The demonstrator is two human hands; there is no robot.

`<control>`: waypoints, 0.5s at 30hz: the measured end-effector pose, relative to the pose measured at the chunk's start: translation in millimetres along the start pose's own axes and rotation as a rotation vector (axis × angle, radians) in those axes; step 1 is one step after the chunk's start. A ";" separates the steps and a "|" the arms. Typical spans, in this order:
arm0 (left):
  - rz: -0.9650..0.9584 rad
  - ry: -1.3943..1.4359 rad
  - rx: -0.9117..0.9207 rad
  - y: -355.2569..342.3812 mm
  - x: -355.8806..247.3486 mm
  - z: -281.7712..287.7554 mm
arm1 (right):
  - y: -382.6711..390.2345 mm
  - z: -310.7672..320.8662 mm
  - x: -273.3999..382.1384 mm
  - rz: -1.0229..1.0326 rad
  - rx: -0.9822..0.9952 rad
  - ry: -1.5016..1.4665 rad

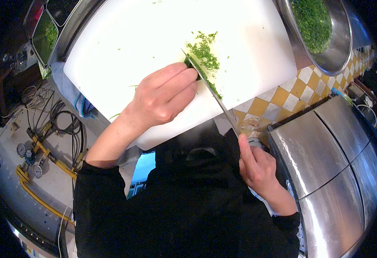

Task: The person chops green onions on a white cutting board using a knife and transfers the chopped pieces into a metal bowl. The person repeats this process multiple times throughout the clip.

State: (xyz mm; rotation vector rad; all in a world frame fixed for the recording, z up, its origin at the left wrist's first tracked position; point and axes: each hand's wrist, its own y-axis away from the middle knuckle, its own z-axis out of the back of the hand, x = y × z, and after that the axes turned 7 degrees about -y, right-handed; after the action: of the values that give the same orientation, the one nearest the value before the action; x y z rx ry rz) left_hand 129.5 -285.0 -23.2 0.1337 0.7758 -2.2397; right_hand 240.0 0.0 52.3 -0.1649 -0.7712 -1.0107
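A large white cutting board (248, 38) lies before me. My left hand (165, 92) is closed, its curled fingers pressing a small bunch of green onions (188, 63) to the board; most of the bunch is hidden beneath them. Wrapped round the handle of a long kitchen knife (218, 100) is my right hand (258, 168), low at the right, beyond the board's near edge. The blade slants up and left across the board, right against the left fingertips. Chopped green onions (206, 51) lie in a loose heap beyond the blade, and some cling along it.
A steel bowl (346, 47) filled with chopped greens (312, 26) stands at the far right. Metal containers (46, 36), one with greens, sit at the far left. Pressure gauges (21, 149) and yellow piping are below left. A steel cabinet (321, 155) stands at the right, beside yellow-and-white tiles (289, 96).
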 end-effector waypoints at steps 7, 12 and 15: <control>0.026 0.029 0.010 -0.1 -0.7 1.3 | -39.8 -16.3 -10.8 -0.003 -0.010 -0.009; -0.009 -0.012 -0.022 1.6 0.8 -1.3 | -28.3 -4.1 0.0 0.018 -0.020 -0.043; -0.005 -0.018 -0.026 0.0 -0.5 -1.5 | -7.5 -1.9 -0.4 0.018 -0.025 -0.032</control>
State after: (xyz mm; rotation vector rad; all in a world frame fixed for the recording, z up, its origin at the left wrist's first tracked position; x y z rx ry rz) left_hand 129.6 -283.8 -24.3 0.0986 0.7958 -2.2318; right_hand 234.8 -4.7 49.1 -0.2097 -0.7854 -1.0034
